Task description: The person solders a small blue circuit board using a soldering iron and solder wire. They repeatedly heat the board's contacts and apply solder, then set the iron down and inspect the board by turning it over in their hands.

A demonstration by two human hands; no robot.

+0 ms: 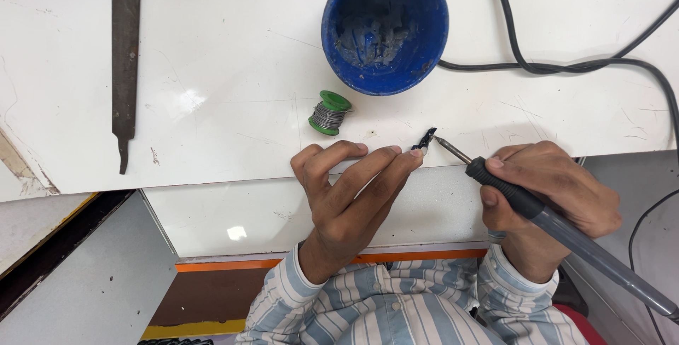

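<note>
Soldering step: left hand pinches a small black part at the white table edge, right hand grips the soldering iron, tip touching it; next needs steady contact.

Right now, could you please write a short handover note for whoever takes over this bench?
Left hand: fingertips pinch a small black part at the white bench edge.
Right hand: grips the soldering iron, tip right at the part.
Nearby: green solder spool, blue bowl with grey residue, a metal file far left, black cable behind.
Done: part and iron brought together.
Left: whether a joint is made cannot be told; the solder is not in hand.
</note>
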